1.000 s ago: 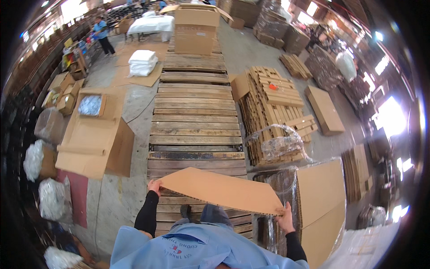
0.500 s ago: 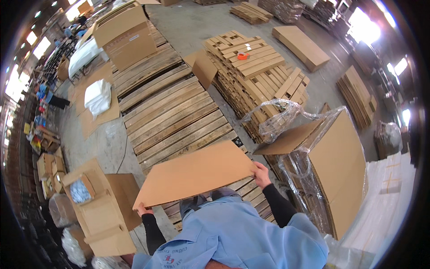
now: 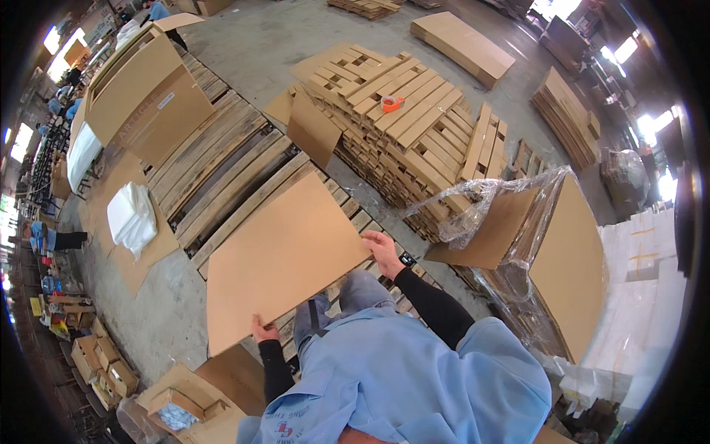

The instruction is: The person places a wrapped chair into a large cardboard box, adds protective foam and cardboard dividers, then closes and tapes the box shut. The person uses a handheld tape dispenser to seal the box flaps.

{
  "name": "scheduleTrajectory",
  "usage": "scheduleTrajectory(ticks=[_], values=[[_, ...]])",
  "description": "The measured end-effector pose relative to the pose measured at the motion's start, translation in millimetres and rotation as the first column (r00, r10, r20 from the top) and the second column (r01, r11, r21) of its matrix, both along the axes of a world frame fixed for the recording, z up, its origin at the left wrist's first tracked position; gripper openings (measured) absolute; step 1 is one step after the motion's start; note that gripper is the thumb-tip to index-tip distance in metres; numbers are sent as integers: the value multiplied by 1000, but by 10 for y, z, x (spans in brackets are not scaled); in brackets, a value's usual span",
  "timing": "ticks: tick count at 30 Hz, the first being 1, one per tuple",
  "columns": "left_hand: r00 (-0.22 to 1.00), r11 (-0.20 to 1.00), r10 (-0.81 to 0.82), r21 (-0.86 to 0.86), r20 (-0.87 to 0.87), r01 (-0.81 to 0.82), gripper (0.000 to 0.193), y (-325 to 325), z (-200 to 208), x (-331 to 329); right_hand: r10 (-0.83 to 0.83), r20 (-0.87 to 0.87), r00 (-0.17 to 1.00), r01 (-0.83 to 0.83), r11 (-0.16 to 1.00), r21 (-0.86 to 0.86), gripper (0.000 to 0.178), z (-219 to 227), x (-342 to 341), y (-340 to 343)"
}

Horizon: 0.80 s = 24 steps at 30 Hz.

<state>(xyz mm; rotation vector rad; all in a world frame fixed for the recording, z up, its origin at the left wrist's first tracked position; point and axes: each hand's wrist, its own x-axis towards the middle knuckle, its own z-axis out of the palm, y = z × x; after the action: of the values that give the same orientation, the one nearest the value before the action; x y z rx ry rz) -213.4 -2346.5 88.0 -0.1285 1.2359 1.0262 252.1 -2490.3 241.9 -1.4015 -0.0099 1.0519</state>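
A flat brown cardboard sheet [image 3: 285, 259] is held in front of my body, above wooden pallets. My left hand [image 3: 264, 330] grips its near left edge, with the fingers partly behind the board. At its right edge, my right hand [image 3: 381, 253] is closed on the sheet, thumb on the upper face. The sheet tilts, its far right corner reaching out over the pallet slats [image 3: 222, 152]. Both forearms wear black sleeves.
A large open carton [image 3: 159, 111] stands on the far pallets. Stacked wooden slats [image 3: 414, 111] hold an orange tape roll [image 3: 391, 103]. Film-wrapped cardboard [image 3: 566, 270] stands at right. White folded material [image 3: 132, 217] lies left; an open box [image 3: 181, 407] is at lower left.
The sheet has swung to the left and its far edge has risen in view, still in both hands. My view has turned, and a person now shows behind the large carton.
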Motion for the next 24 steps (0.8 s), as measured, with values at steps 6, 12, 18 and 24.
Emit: scheduleTrajectory(ticks=[6, 12, 18, 24], values=[[971, 998, -67, -26, -231, 63, 33, 1565, 574, 219, -182, -127, 975, 168, 979, -116, 45, -371, 1426, 1000], [977, 997, 72, -8, -199, -75, 39, 2085, 754, 102, -383, -76, 921, 359, 908, -217, 55, -1481, 3733, 2257], [729, 986, 49, -81, -682, -143, 46, 2135, 1688, 636, -660, -40, 751, 611, 716, -339, 46, -2600, 5586, 3432], [764, 952, 136, -129, -631, -276, 12, 2659, 2412, 993, -620, -100, 778, 594, 778, -206, 62, -3538, 6883, 3896]])
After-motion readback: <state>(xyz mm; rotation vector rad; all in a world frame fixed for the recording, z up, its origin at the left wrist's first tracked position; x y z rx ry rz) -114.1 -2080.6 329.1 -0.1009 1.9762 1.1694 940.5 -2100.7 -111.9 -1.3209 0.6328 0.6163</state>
